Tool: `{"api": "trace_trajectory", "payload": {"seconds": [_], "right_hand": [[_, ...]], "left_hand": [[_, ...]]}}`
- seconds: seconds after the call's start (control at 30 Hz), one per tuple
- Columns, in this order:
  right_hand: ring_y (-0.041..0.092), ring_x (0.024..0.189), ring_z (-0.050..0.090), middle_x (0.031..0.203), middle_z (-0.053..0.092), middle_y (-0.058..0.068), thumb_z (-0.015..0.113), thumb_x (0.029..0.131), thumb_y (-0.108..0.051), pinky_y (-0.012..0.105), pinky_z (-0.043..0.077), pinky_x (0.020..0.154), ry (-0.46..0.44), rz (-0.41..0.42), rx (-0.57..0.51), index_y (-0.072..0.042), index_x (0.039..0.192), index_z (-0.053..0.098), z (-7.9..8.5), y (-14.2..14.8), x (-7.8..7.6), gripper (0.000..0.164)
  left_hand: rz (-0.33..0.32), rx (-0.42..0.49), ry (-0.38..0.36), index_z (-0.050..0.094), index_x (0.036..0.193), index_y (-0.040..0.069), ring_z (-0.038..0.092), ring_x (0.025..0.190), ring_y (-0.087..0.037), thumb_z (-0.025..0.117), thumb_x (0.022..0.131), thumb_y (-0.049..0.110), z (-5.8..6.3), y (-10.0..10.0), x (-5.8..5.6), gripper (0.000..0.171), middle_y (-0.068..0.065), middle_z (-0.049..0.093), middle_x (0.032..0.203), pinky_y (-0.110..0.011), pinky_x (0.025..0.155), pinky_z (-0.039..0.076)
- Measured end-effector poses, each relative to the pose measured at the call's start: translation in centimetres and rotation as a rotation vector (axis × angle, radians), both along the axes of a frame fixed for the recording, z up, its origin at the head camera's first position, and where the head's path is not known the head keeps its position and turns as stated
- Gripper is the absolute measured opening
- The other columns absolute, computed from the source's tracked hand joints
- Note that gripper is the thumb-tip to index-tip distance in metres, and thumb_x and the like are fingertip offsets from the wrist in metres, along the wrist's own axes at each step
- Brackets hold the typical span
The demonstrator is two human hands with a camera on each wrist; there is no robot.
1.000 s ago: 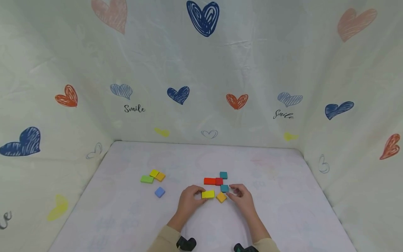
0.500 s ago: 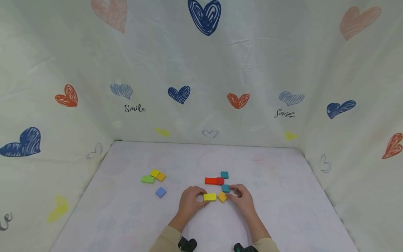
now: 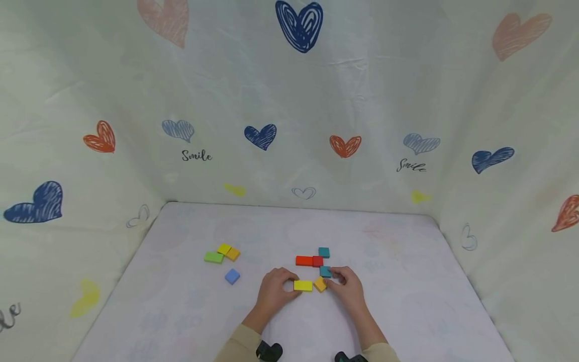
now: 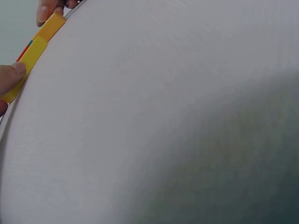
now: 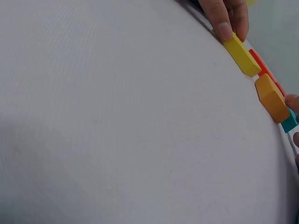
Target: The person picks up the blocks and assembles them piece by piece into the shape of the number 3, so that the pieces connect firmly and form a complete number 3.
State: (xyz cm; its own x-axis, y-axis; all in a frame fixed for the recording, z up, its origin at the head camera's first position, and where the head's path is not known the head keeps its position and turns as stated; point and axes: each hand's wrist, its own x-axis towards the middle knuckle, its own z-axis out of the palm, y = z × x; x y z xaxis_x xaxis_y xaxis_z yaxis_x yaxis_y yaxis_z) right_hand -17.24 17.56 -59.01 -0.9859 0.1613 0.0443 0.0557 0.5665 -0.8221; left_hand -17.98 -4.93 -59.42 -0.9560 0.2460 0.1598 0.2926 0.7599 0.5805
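Observation:
My left hand [image 3: 273, 290] pinches the left end of a yellow rectangular block [image 3: 303, 286] between thumb and fingers, close over the table. Just right of it sits an orange square block [image 3: 319, 284], turned so a corner points toward me. My right hand [image 3: 349, 287] stays beside that block; its thumb meets the orange block's right side and its index finger reaches the right edge of a teal block [image 3: 324, 272]. Farther back, an orange-red long block [image 3: 304, 261] adjoins a red square block [image 3: 318, 261], with another teal block [image 3: 323, 252] behind.
To the left lies a group of a light green block [image 3: 213, 258], a small yellow block [image 3: 224, 249] and an orange block [image 3: 232, 254]. Nearer me is a blue block [image 3: 232, 276]. A heart-printed curtain [image 3: 289, 100] surrounds the white table [image 3: 398, 241].
My left hand has brought the yellow block a little toward me, level with the orange block. My right hand and the other blocks have hardly moved.

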Motion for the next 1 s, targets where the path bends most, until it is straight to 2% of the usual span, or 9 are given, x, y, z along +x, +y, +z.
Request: {"api": "trace_trajectory", "payload": {"seconds": [0.27, 1.0], "right_hand": [[0.015, 0.085, 0.049, 0.09, 0.059, -0.005, 0.081, 0.08, -0.016, 0.027, 0.046, 0.075, -0.019, -0.018, 0.01, -0.015, 0.108, 0.072, -0.06, -0.26, 0.32, 0.03], [0.015, 0.084, 0.049, 0.088, 0.058, -0.006, 0.081, 0.08, -0.017, 0.027, 0.046, 0.073, -0.004, -0.002, 0.032, -0.014, 0.108, 0.072, 0.0, -0.14, 0.04, 0.03]], "left_hand": [[-0.027, 0.047, -0.039, 0.072, 0.102, 0.023, 0.055, 0.096, -0.011, 0.084, 0.077, 0.028, -0.07, -0.69, 0.27, 0.029, 0.013, 0.062, 0.098, -0.034, 0.088, 0.05], [-0.053, 0.034, -0.009, 0.074, 0.097, 0.025, 0.053, 0.093, -0.011, 0.084, 0.076, 0.031, 0.51, -0.6, 0.24, 0.024, 0.014, 0.06, 0.095, -0.033, 0.084, 0.049]]}}
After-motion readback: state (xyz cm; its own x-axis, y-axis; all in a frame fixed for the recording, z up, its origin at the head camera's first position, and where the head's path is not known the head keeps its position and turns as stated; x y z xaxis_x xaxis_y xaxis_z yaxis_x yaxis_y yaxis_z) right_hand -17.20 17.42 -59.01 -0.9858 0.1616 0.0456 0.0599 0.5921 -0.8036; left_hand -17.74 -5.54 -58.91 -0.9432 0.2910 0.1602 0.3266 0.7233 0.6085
